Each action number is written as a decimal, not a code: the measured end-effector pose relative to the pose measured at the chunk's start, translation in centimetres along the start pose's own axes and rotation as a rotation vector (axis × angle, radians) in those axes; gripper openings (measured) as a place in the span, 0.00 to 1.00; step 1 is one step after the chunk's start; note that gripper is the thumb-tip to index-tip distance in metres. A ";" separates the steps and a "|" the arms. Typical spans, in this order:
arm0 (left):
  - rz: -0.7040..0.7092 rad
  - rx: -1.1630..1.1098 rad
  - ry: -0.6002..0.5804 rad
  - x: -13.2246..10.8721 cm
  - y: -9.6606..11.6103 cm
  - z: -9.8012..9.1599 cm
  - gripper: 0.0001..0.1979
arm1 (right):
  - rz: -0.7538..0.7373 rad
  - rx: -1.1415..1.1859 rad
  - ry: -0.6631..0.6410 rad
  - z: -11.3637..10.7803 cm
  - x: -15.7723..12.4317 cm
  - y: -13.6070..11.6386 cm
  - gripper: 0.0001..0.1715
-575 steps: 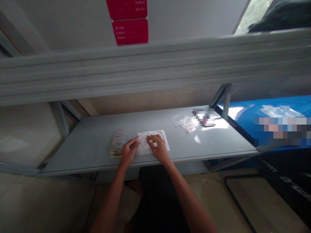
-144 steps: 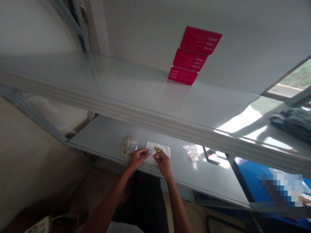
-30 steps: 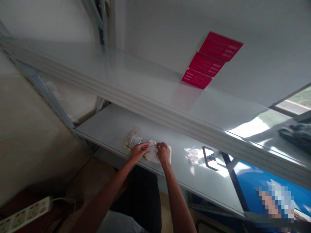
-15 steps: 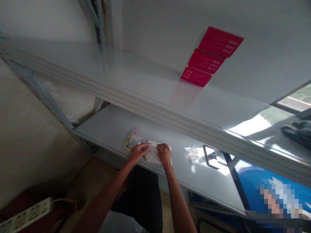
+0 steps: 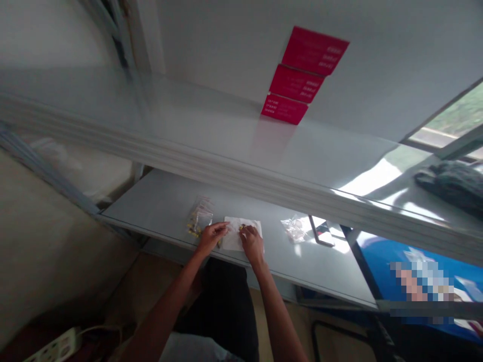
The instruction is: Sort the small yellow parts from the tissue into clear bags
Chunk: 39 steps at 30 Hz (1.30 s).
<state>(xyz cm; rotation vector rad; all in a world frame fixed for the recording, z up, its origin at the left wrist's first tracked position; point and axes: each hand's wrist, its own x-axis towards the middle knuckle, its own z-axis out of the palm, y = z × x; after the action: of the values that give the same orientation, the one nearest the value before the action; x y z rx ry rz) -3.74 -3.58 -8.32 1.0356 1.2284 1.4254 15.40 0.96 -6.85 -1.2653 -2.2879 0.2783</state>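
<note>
A white sheet lies on the lower shelf beneath both hands. Over its left edge is my left hand, fingers pressed together; what they pinch, if anything, is too small to make out. My right hand curls over the sheet's right half, its fingertips closed on a small yellow part with a dark bit. To the left, a pile of clear zip bags holds several small yellow pieces. Another yellow piece lies close to my left hand, beside the sheet.
Clear plastic bags and a phone lie to the right on the lower shelf. Above the hands runs the upper shelf's edge, with red cards standing on it. A power strip is at lower left.
The view has shifted, so the scene sits further left. My right hand's fingers have moved down toward the sheet with the yellow part. My left hand stays by the sheet's left edge.
</note>
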 end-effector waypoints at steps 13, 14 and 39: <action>0.032 0.132 -0.040 -0.3 0.3 -0.1 0.18 | 0.020 0.490 0.021 0.0 -0.1 -1.9 0.08; 0.022 0.133 -0.044 -0.2 0.2 -0.1 0.19 | 0.063 0.502 0.048 0.3 -0.2 -1.9 0.08; 0.048 0.092 0.057 0.1 0.2 -0.1 0.18 | 0.046 0.737 -0.103 -1.1 -0.1 -2.8 0.16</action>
<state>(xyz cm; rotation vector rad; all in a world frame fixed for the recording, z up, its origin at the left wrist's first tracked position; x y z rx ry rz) -3.86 -3.48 -8.12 1.0999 1.3285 1.4555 13.98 -0.75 -4.84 -0.9187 -1.9330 1.1027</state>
